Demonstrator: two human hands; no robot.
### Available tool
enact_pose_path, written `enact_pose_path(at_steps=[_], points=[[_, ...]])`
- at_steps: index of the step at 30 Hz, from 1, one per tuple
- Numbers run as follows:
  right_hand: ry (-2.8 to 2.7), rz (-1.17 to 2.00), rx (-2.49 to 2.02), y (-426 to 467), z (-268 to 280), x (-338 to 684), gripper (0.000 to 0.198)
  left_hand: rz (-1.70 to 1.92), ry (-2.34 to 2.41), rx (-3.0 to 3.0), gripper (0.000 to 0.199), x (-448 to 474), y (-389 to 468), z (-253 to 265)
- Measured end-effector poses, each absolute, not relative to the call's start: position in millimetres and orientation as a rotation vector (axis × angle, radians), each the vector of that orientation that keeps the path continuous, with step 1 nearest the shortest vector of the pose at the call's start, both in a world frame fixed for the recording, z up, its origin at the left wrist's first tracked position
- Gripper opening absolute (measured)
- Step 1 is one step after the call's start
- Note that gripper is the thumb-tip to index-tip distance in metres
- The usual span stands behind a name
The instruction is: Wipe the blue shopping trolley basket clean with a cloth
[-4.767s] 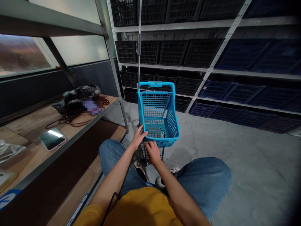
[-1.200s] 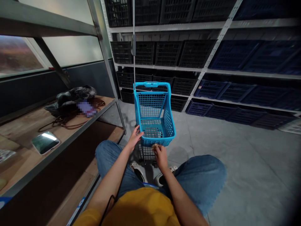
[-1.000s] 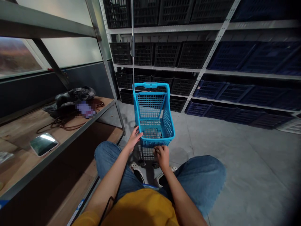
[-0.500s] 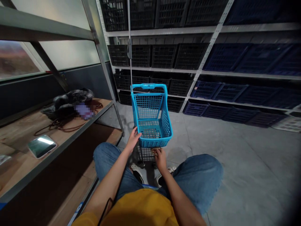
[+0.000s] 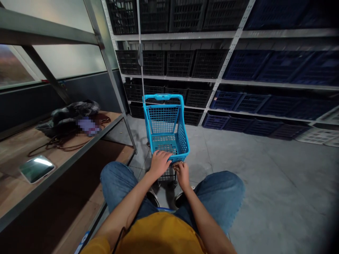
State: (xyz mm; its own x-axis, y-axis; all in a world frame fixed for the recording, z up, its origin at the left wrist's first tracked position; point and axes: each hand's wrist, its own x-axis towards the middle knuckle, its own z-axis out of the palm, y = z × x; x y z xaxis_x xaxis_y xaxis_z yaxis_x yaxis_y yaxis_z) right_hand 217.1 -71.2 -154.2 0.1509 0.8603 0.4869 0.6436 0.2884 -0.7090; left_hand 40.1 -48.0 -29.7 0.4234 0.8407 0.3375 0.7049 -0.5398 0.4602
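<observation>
**Both hands at the near rim of a small blue cart**

Left hand (image 5: 159, 164): fingers (image 5: 164, 155) loosely spread and draped over the near edge of the blue basket (image 5: 166, 131), fingertips reaching just inside the rim, palm down on the front wall. Right hand (image 5: 182, 173): fingers curled together low at the basket's near right corner, knuckles up, seemingly pinching something small and pale against the underside; too small to tell what. Hands just beside each other, not touching.

Basket: bright blue mesh plastic, upright, nothing visible inside, with a tall hooped blue handle (image 5: 162, 97) at its far end. Mounted on a small wheeled frame, with a second wire grid (image 5: 166, 175) showing just below the hands. Standing on the grey concrete floor (image 5: 265, 176), directly between the knees. Thin metal pole (image 5: 140, 53) rising behind the far left corner of the basket, up past the top edge of the view.

Nearer the camera: forearms bare, jeans-clad knees (image 5: 222, 194) apart on either side of the cart, shoes beneath, yellow shirt (image 5: 159, 236) at the bottom edge.

To the left: metal rack with a wooden shelf (image 5: 16, 165) carrying a flat shiny device (image 5: 36, 168), a tangle of brown cord (image 5: 58, 143) and a bundle of dark cloth (image 5: 69, 114).

Across the back: long metal shelving packed with black crates (image 5: 185, 63) on the left and dark blue crates (image 5: 265, 65) on the right.
</observation>
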Motion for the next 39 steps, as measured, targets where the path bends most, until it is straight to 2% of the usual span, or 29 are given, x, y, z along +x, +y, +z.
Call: enact_pose_path(at_steps=[3, 10, 13, 18, 20, 22, 26, 30, 33, 35, 37, 39], points=[[-1.542, 0.347, -1.453, -70.7, -156.7, 218.8, 0.017, 0.783, 1.342, 2.390, 0.039, 36.1, -47.2, -32.7], [-1.305, 0.149, -1.326, -54.3, -75.2, 232.5, 0.015, 0.726, 1.473, 2.484, 0.034, 35.7, -47.8, -33.4], [-1.245, 0.128, -1.337, -54.9, -87.9, 230.0, 0.013, 0.717, 1.488, 2.515, 0.034, 36.9, -47.6, -33.7], [-1.275, 0.387, -1.450, -68.3, -164.4, 211.0, 0.010, 0.689, 1.503, 2.534, 0.033, 34.8, -48.1, -32.1], [-1.238, 0.423, -1.481, -68.4, -177.7, 207.6, 0.011, 0.684, 1.495, 2.531, 0.034, 33.2, -48.0, -31.6], [-1.173, 0.394, -1.501, -62.7, -169.6, 211.0, 0.010, 0.682, 1.480, 2.525, 0.035, 32.2, -47.6, -31.8], [-1.017, 0.258, -1.481, -44.9, -110.9, 232.8, 0.013, 0.708, 1.470, 2.459, 0.035, 32.5, -46.8, -32.8], [-0.950, 0.140, -1.425, -40.0, -72.6, 247.0, 0.023, 0.863, 1.346, 2.290, 0.033, 23.8, -44.0, -31.8], [-0.985, 0.136, -1.468, -45.4, -83.0, 239.0, 0.025, 1.220, 1.408, 2.015, 0.035, 1.8, -35.0, -31.4], [-0.987, 0.155, -1.499, -49.1, -97.0, 226.2, 0.022, 1.404, 1.551, 1.777, 0.046, -16.6, -25.6, -32.6], [-0.968, 0.167, -1.500, -51.1, -106.6, 210.4, 0.019, 1.434, 1.565, 1.511, 0.059, -32.1, -16.1, -34.7], [-0.995, 0.159, -1.472, -51.5, -108.4, 193.8, 0.016, 1.335, 1.455, 1.262, 0.060, -41.0, -9.2, -36.7]])
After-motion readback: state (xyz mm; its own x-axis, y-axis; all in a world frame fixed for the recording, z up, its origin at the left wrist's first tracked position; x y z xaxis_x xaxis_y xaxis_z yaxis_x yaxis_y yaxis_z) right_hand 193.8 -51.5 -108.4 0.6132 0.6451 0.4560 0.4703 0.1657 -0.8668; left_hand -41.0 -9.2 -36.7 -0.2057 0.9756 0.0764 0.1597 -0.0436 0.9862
